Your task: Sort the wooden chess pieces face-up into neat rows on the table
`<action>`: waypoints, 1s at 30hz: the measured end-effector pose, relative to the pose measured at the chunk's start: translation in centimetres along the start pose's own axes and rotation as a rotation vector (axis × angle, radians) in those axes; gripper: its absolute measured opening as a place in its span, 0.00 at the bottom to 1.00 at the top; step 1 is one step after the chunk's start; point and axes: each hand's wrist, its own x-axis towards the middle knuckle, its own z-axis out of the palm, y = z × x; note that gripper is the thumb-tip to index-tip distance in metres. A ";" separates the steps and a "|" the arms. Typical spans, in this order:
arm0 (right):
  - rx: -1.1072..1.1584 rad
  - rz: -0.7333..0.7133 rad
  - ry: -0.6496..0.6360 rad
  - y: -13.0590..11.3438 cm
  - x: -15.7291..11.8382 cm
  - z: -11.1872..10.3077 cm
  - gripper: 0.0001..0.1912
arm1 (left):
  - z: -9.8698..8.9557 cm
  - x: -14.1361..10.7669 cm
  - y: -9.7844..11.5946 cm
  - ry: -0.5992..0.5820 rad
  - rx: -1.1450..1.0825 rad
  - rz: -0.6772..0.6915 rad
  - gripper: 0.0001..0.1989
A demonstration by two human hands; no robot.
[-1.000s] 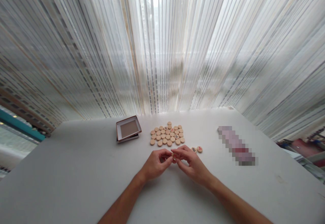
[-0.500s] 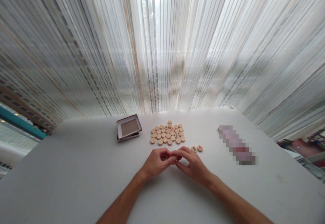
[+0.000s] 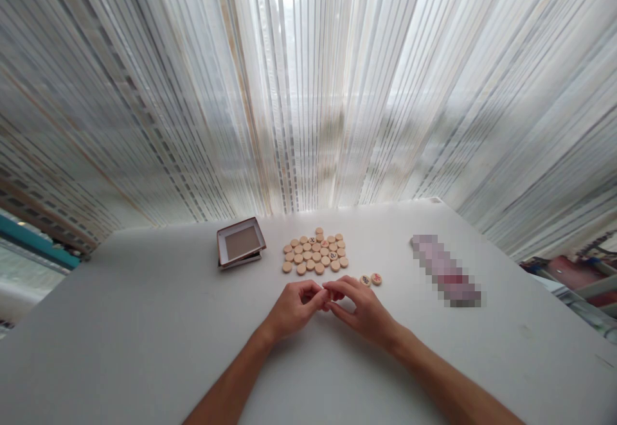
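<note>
My left hand (image 3: 297, 306) and my right hand (image 3: 359, 306) meet at the fingertips above the table, just in front of a group of round wooden pieces (image 3: 315, 256). Both have their fingers closed in a pinch, and whatever lies between them is too small and hidden to name. Most pieces in the group show plain tops; a few carry black or red characters. Beside my right hand's knuckles lie a piece with a black character (image 3: 365, 280) and one with a red character (image 3: 376, 278). Another piece is partly covered by that hand.
An open shallow box (image 3: 241, 242) rests on its other part at the left of the pieces. A blurred pinkish object (image 3: 446, 271) lies on the white table (image 3: 144, 322) at the right. Striped sheer curtains (image 3: 308, 90) hang behind the table's far edge.
The fingertips have shifted slightly against each other, still together. The view has moved a little, so the table items appear slightly further left.
</note>
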 end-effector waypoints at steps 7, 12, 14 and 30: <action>-0.015 0.008 0.001 0.3 -0.1 0.1 0.16 | -0.3 0.0 -0.4 -0.020 -0.004 0.018 0.17; -0.011 0.004 0.008 0.2 0.0 0.1 0.15 | -0.5 0.0 -0.6 -0.031 0.019 0.035 0.16; -0.007 -0.006 0.011 0.2 0.0 0.1 0.15 | -0.5 -0.1 -0.5 -0.027 0.042 0.031 0.16; -0.014 -0.027 -0.007 0.1 0.1 0.0 0.15 | 0.0 0.0 -0.3 0.012 0.050 0.028 0.19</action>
